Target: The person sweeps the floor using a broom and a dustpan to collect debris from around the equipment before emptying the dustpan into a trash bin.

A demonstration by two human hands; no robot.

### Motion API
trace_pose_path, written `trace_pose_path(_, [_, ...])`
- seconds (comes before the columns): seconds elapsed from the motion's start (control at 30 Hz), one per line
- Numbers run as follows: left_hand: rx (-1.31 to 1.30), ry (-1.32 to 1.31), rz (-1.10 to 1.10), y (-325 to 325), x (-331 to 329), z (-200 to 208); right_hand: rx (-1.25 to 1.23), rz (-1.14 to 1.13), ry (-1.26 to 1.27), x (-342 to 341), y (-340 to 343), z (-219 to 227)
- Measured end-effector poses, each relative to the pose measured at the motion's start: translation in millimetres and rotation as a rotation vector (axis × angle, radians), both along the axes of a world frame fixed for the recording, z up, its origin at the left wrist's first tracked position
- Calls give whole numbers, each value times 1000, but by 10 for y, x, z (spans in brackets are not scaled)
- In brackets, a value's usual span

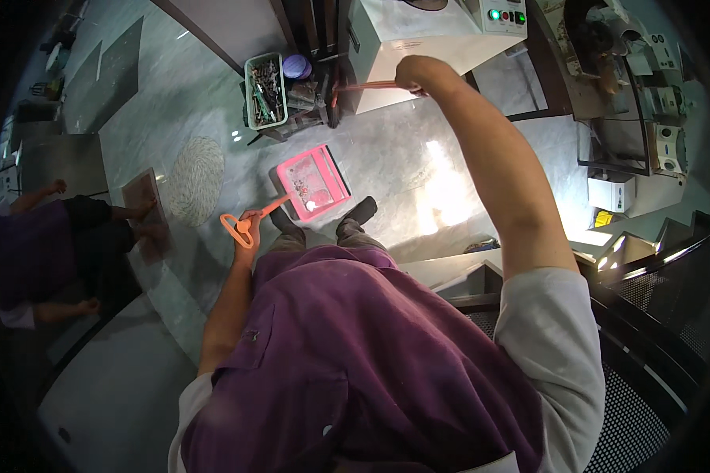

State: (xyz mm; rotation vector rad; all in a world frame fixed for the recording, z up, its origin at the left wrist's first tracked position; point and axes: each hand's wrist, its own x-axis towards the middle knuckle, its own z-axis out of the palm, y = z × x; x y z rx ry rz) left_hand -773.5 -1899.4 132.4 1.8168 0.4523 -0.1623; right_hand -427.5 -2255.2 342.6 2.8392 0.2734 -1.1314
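Note:
My left hand [250, 226] hangs at my side and grips the orange looped handle of a pink dustpan [314, 182], which hovers low over the marble floor just ahead of my dark shoes [359, 211]. The pan holds some small debris. My right hand [416, 73] is stretched forward and closed around a thin orange-red stick [367, 85], a handle that runs left toward a dark upright post. What is at the end of that handle is hidden. I wear a purple top with white sleeves.
A white machine [418, 31] with green lights stands ahead. A green tray of tools [265, 89] and a purple lid [295, 65] sit on the floor. A round woven mat [197, 180] lies left. Another person sits at far left [47, 244]. Black metal stairs are at right.

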Motion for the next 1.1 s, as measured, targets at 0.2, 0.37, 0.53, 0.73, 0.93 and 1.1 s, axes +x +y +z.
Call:
trace_pose_path(0.2, [54, -17, -74, 89, -105, 45, -137, 193, -49, -564, -346, 505])
trace_pose_path(0.37, [-2, -38, -61, 106, -76, -23, -144, 61, -175, -779, -748, 1207])
trace_pose_path(0.53, [93, 37, -135, -57, 30, 170, -176, 19, -278, -803, -620, 1546])
trace_pose_path(0.73, [96, -28, -199, -13, 175, -65, 61, 56, -297, -510, -516, 206])
trace_pose_path(0.93, [-16, 59, -56, 48, 26, -218, 46, -15, -182, -901, -861, -90])
trace_pose_path(1.1, [15, 60, -42, -90, 58, 45, -160, 26, -81, -1204, -1387, 369])
